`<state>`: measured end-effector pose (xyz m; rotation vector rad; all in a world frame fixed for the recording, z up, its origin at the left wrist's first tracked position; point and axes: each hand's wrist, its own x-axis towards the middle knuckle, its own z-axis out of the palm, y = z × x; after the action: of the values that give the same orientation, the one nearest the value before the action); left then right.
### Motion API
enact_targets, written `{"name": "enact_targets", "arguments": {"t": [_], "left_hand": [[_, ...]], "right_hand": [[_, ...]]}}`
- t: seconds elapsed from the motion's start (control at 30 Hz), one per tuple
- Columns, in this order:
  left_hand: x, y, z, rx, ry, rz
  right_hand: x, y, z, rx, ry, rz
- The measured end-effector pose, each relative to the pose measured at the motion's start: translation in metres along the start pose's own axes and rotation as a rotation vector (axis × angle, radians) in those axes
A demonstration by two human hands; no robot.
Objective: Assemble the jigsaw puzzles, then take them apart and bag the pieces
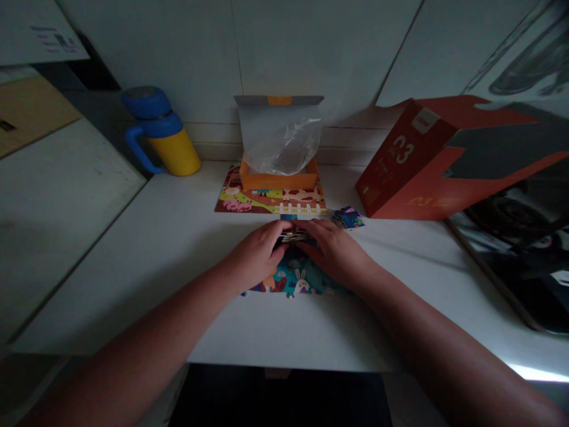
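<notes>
My left hand (258,249) and my right hand (334,252) meet at the middle of the white table (178,249). Both have their fingers curled round a small stack of dark puzzle pieces (293,237) held between them. Under the hands lies a partly joined colourful puzzle (297,280) with rabbits on a teal ground. Beyond it lies another joined puzzle sheet (271,201) with a farm picture. A loose piece (349,217) lies to the right of my right hand.
An orange tray box (278,178) with a clear plastic bag in it stands on the far puzzle sheet. A red carton (435,160) lies at the right, a yellow-and-blue flask (166,133) at the back left, a dark glossy item (524,249) at the far right.
</notes>
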<state>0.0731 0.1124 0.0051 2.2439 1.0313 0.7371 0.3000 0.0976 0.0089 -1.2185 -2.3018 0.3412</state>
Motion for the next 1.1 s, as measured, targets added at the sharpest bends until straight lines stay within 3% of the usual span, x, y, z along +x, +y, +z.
{"name": "enact_targets", "arguments": {"t": [0.13, 0.2, 0.4, 0.57, 0.77, 0.97, 1.1], "left_hand": [[-0.002, -0.001, 0.000, -0.123, 0.065, -0.024], [-0.002, -0.001, -0.001, -0.171, 0.098, -0.011], [-0.003, -0.003, -0.002, -0.118, 0.106, -0.015], [-0.003, -0.004, -0.003, -0.070, 0.106, 0.005], [-0.002, 0.000, -0.007, -0.036, 0.105, -0.017], [-0.002, 0.003, -0.011, -0.004, 0.112, -0.036], [0.000, -0.001, -0.019, 0.111, 0.184, -0.023]], "right_hand": [[-0.001, -0.007, -0.008, 0.037, 0.024, 0.042], [-0.003, -0.008, -0.018, 0.071, 0.081, 0.131], [-0.011, 0.024, -0.053, 0.076, 0.485, 0.486], [-0.015, 0.053, -0.060, 0.015, 0.382, 0.664], [-0.015, 0.058, -0.060, -0.028, 0.289, 0.778], [-0.018, 0.058, -0.057, -0.265, 0.287, 0.672], [-0.020, 0.055, -0.052, -0.366, 0.306, 0.592]]}}
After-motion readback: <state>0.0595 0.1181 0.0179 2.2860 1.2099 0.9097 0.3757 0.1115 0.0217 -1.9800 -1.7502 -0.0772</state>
